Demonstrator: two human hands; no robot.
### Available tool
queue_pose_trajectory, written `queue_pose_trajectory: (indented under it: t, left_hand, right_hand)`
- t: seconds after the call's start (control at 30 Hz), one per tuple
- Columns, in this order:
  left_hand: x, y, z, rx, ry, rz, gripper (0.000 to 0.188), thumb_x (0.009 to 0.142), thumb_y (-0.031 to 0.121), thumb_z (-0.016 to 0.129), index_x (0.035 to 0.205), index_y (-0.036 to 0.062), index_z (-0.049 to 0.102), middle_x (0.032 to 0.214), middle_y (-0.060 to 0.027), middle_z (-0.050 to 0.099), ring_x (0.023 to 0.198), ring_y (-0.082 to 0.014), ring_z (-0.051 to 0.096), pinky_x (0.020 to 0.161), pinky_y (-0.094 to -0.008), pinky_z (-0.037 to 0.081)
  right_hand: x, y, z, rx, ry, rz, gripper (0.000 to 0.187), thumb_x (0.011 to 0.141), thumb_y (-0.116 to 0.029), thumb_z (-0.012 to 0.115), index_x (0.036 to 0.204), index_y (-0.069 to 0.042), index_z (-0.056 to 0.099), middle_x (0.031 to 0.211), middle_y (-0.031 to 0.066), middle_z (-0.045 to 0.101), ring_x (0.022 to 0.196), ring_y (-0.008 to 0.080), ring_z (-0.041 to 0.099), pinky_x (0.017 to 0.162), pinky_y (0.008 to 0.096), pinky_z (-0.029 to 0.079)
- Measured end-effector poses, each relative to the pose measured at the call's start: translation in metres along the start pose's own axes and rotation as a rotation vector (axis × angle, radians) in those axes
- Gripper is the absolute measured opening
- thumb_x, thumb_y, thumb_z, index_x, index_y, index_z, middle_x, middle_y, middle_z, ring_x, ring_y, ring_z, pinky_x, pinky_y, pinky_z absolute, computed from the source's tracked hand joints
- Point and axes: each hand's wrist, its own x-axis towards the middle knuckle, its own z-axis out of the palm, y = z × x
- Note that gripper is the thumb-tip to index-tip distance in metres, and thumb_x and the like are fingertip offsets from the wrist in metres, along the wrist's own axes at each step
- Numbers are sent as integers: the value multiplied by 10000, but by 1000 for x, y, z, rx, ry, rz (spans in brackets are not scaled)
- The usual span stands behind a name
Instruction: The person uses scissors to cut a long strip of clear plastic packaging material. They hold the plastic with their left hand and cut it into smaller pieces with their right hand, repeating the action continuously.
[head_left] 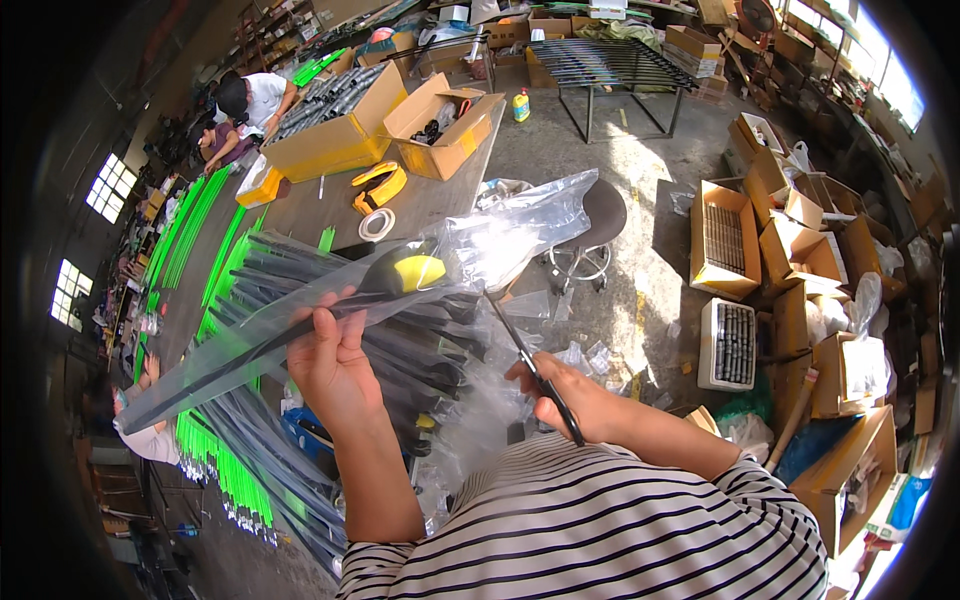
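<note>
My left hand (pixel 338 365) is closed around a long clear plastic sleeve (pixel 215 378). Inside the sleeve lies a dark rod with a black and yellow end piece (pixel 418 272). The sleeve's loose end (pixel 535 225) sticks out past that yellow piece and catches the light. In my right hand (pixel 585 398) is a pair of scissors (pixel 535 372), gripped by the dark handles. The blades point up and away, their tips close to the sleeve just beyond the yellow piece. Whether they touch the plastic, I cannot tell. Below lie several sleeved dark rods (pixel 270 440) on the table.
Bright green rods (pixel 190 225) cover the table's left side, where two people work farther off. Cardboard boxes (pixel 335 140), a yellow tape dispenser (pixel 380 187) and a tape roll (pixel 376 224) stand beyond. A round stool (pixel 600 212) and a metal rack (pixel 615 62) are on the floor; boxes (pixel 725 240) line the right.
</note>
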Motion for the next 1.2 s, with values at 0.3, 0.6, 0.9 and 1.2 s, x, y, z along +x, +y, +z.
queue_pose_trajectory:
  t: [0.3,0.6,0.9,1.2]
  left_hand:
    - [-11,-6,0,-7,-88,-47,144,843,89,516,926,-28,516,992,-138,538,973,-276,523,794,-386,480]
    - [-14,-12,4,-14,-55,-43,134,822,58,536,945,7,520,931,-119,565,904,-269,565,690,-340,526]
    - [-18,-10,4,-17,-76,-41,131,835,62,518,952,2,521,956,-128,560,926,-270,556,726,-349,511]
    - [-18,-8,3,-31,-59,-28,152,829,51,524,973,5,511,943,-134,564,912,-278,567,678,-333,535]
  right_hand:
    - [15,-15,-7,8,119,-65,786,750,-703,258,938,21,503,725,107,443,662,227,462,614,326,398]
    - [13,-26,-11,-43,167,-93,753,763,-693,230,786,13,491,655,103,405,610,239,415,565,338,360]
    - [8,-23,-11,-12,211,-121,670,779,-641,330,665,10,440,617,121,408,572,269,416,540,350,356]
    - [3,-17,-4,-9,288,-100,549,787,-488,516,578,11,426,546,154,393,490,321,413,479,385,349]
